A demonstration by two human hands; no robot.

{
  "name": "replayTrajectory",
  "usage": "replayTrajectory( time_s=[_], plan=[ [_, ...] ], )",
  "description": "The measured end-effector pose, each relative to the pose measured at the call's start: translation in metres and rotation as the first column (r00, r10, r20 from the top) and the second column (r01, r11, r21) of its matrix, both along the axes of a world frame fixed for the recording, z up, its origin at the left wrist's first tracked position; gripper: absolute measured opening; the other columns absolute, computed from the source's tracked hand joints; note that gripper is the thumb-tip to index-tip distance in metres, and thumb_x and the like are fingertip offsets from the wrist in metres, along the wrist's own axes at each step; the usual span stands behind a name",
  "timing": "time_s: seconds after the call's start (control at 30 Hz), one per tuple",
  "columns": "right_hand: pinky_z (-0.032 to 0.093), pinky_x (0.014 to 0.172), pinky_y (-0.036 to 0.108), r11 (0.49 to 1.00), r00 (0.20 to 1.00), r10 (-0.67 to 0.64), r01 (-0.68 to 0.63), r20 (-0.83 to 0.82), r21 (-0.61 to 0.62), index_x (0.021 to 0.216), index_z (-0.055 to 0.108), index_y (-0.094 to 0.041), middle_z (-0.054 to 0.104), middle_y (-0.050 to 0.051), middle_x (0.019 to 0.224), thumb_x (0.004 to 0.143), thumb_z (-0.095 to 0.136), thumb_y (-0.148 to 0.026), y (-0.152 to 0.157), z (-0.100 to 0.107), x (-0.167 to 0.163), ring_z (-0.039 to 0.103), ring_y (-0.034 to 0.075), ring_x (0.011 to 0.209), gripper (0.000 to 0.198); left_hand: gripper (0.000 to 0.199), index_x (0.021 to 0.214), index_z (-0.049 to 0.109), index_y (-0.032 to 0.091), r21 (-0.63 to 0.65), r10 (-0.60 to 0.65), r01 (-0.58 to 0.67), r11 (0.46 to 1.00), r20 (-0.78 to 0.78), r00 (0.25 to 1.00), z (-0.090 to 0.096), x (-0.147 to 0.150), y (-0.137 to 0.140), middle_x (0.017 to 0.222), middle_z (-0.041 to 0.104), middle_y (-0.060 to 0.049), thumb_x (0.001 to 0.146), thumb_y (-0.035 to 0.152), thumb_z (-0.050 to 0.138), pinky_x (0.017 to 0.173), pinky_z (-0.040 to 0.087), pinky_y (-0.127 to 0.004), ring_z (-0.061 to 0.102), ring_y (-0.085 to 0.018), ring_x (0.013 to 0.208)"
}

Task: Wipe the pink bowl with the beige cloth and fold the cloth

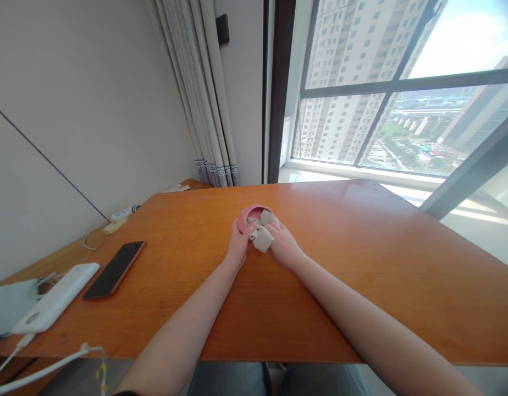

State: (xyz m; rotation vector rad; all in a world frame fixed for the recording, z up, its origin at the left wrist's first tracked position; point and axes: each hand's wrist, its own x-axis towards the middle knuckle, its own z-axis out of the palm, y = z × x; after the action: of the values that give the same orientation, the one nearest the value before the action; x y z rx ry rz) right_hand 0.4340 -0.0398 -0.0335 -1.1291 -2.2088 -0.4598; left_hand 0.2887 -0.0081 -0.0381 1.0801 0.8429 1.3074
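Over the middle of the wooden table (188, 308), a pink bowl-like piece (253, 210) is tilted with its hollow side facing me. My left hand (238, 242) is closed around its left edge. A light grey cloth (263, 237) lies bunched partly inside the pink piece and hangs out over its near edge. My right hand (285, 245) grips the cloth from the right, its fingertips partly hidden in the folds. Both hands are close together just above the tabletop.
At the left lie a phone (115, 269) and a white power bank (58, 297) with a white cable (51, 366). A power strip (124, 213) is by the wall. Beyond the table are a curtain (200, 99) and a large window (344, 126).
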Motion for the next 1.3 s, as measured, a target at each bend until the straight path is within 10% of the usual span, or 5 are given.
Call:
replayTrajectory(
  time_s=[0.23, 0.5, 0.8, 1.0, 1.3],
  plan=[
    [0.043, 0.093, 0.039, 0.988, 0.995, 0.1, -0.095, 0.031, -0.12, 0.092, 0.063, -0.022, 0.054, 0.004, 0.08, 0.09, 0.044, -0.016, 0.0, 0.006, 0.012, 0.05, 0.019, 0.084, 0.021, 0.039, 0.105, 0.056, 0.019, -0.012, -0.061, 0.06, 0.998, -0.271, 0.961, 0.0, -0.017, 0.017, 0.102, 0.064, -0.007, 0.074, 0.04, 0.065, 0.086, 0.048, -0.035, 0.061, -0.021, 0.094],
    [0.042, 0.094, 0.043, 1.0, 0.999, 0.014, -0.015, 0.045, 0.026, 0.084, 0.063, -0.02, 0.052, 0.004, 0.076, 0.088, 0.045, -0.014, -0.001, 0.002, 0.009, 0.048, 0.02, 0.079, 0.019, 0.08, 0.139, 0.026, 0.036, -0.018, -0.108, 0.111, 0.994, 0.102, 0.989, 0.007, 0.009, -0.014, 0.14, 0.046, -0.003, 0.072, 0.041, 0.07, 0.089, 0.048, -0.03, 0.052, -0.02, 0.118],
    [0.046, 0.091, 0.038, 0.991, 0.99, 0.127, -0.123, 0.068, -0.059, 0.081, 0.061, -0.021, 0.052, 0.003, 0.075, 0.088, 0.044, -0.012, -0.002, 0.009, 0.009, 0.049, 0.018, 0.077, 0.02, 0.054, 0.121, 0.055, 0.021, 0.074, -0.085, 0.102, 0.992, -0.202, 0.976, 0.004, -0.021, 0.016, 0.126, 0.057, -0.008, 0.071, 0.035, 0.07, 0.1, 0.041, -0.038, 0.052, -0.026, 0.118],
    [0.046, 0.086, 0.038, 0.994, 0.998, 0.055, -0.052, 0.033, -0.091, 0.083, 0.062, -0.02, 0.055, 0.005, 0.078, 0.087, 0.046, -0.013, -0.001, 0.006, 0.014, 0.051, 0.02, 0.081, 0.019, 0.078, 0.138, 0.032, 0.027, -0.017, -0.059, 0.059, 0.998, -0.023, 0.998, 0.002, -0.005, 0.002, 0.138, 0.047, -0.009, 0.072, 0.041, 0.071, 0.099, 0.041, -0.036, 0.05, -0.024, 0.122],
    [0.044, 0.094, 0.043, 0.976, 0.984, 0.083, -0.112, -0.157, -0.185, 0.102, 0.063, -0.018, 0.062, 0.008, 0.089, 0.083, 0.051, -0.014, -0.005, 0.001, 0.006, 0.056, 0.023, 0.093, 0.023, 0.042, 0.11, 0.05, 0.019, 0.173, 0.07, -0.014, 0.985, -0.323, 0.944, 0.003, -0.01, 0.002, 0.113, 0.06, -0.008, 0.076, 0.038, 0.064, 0.094, 0.04, -0.034, 0.056, -0.022, 0.106]
  ],
)
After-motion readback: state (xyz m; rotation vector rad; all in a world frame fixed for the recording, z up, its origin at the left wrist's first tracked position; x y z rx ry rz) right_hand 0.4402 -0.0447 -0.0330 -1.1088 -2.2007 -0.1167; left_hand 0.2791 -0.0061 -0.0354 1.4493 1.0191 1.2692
